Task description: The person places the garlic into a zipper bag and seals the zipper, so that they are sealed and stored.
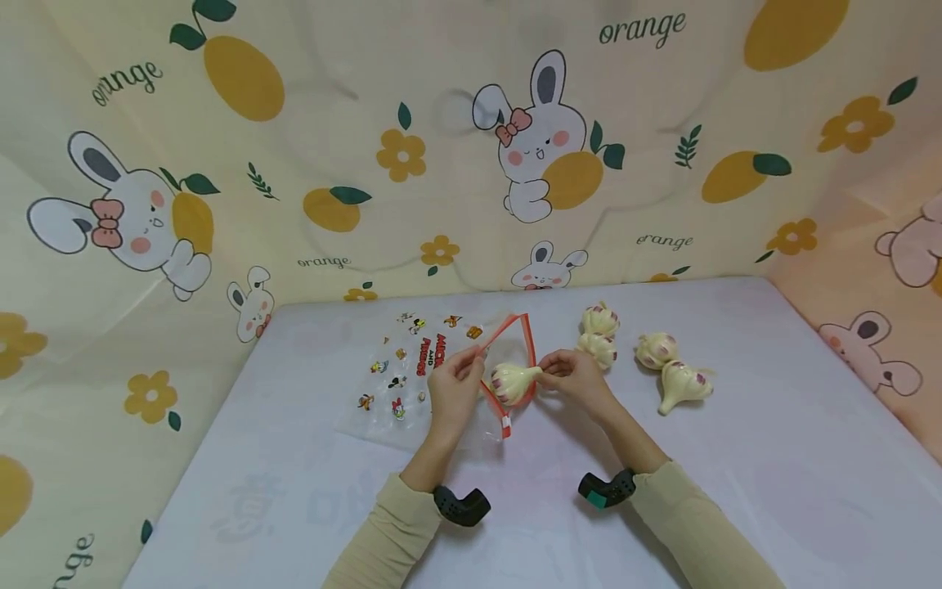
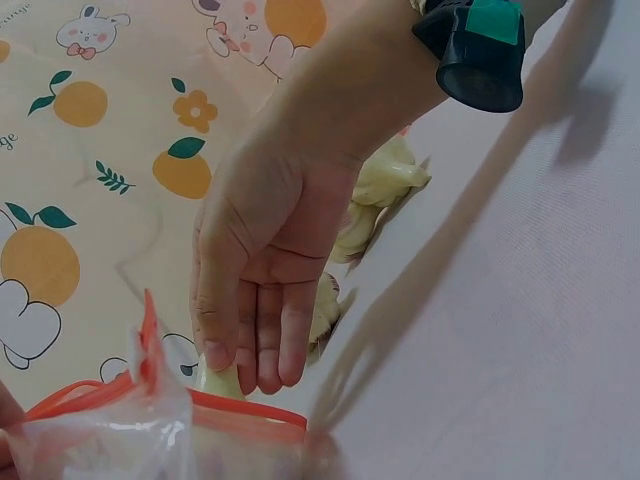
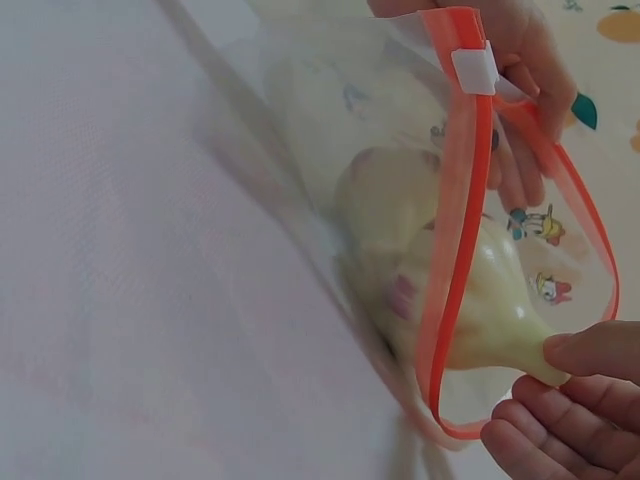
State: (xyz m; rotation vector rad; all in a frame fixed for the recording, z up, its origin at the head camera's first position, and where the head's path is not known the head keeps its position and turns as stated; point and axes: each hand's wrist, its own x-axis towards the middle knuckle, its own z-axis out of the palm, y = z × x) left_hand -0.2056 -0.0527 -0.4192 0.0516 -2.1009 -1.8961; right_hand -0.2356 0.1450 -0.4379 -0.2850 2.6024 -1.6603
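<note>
"What are the fingers [image 3: 560, 425] of the right hand [image 1: 581, 378] doing?"

"They're pinching a bulb [image 1: 513, 382] by its neck, the thumb and fingertips standing nearly together."

"And the left hand [image 1: 454, 384]?"

"Its fingers are drawing tight on a bag [image 1: 390, 352], pinching the left side of the red rim [image 3: 475, 180]."

"Where is the bulb lying, exactly?"

"It's sitting between the two hands, its round end resting in the gaping mouth of the bag and its neck pointing right."

"How is the bag lying?"

"It's spreading out to the left, clear plastic showing cartoon prints. A white slider [image 3: 475, 70] is sitting near the rim's near end."

"Anything past the right hand?"

"Four bulbs are resting on the counter [image 1: 294, 507]: a pair [image 1: 599, 335] is sitting just beyond that hand on the far side, and another pair [image 1: 671, 368] is lying farther right."

"And beyond those?"

"A cloth [image 1: 294, 147] is hanging at the far side, showing rabbits and oranges."
</note>
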